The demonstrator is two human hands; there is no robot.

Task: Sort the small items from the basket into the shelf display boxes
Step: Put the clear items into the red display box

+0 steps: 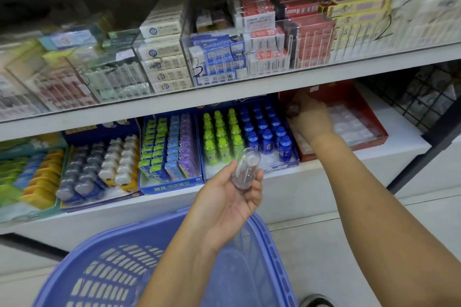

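Basket (pixel 82 254) sat lowest; just above it, left hand (pixel 224 204) gripped a clear container (pixel 245 164). Beyond the basket, right hand (pixel 311 119) reached into the red display box (pixel 354 104), its finger state impossible to tell.

Lower shelf (pixel 299 176) lined with display boxes side by side: red box (pixel 334 93) at right end, blue box (pixel 295 154) of bottles touching it. Upper shelf (pixel 249 88) loaded with clear bins (pixel 311 40).

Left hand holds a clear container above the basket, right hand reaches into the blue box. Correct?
No. The head view shows the right hand reaching into a red box. The left hand does hold a clear container above the basket.
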